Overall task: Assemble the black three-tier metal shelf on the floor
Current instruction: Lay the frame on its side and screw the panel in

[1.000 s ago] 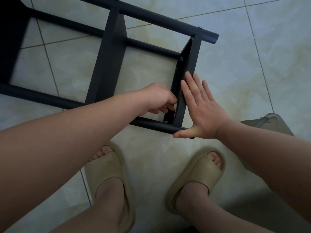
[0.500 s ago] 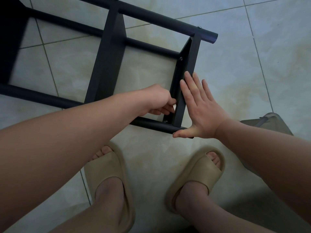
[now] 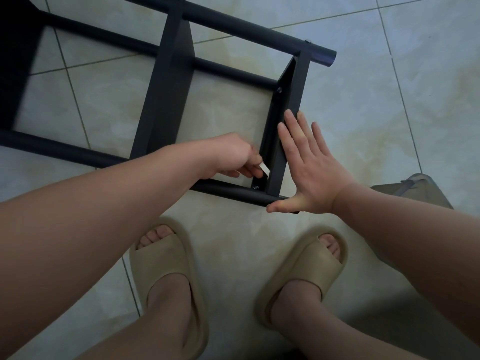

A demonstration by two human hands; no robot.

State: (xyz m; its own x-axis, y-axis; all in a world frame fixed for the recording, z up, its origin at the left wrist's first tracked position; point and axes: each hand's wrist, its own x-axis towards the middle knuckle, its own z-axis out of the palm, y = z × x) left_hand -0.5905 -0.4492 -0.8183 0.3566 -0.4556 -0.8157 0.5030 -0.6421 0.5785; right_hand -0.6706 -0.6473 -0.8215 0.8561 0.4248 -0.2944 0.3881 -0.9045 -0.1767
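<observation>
Down on the tiled floor the black shelf lies on its side, right hand flat with fingers spread against its end tier, likely bracing it while left hand pinches a small pale tool near the corner bolt.

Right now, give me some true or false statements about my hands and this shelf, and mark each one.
1. The right hand lies flat, fingers straight, against the end panel of the black shelf. True.
2. The left hand is empty. False: it pinches a small pale tool by the panel's near corner.
3. The shelf stands upright. False: it lies on its side on the tiled floor.
4. Both feet wear beige slippers. True.
5. The right thumb touches the far tube. False: it lies at the end of the near tube.
</observation>
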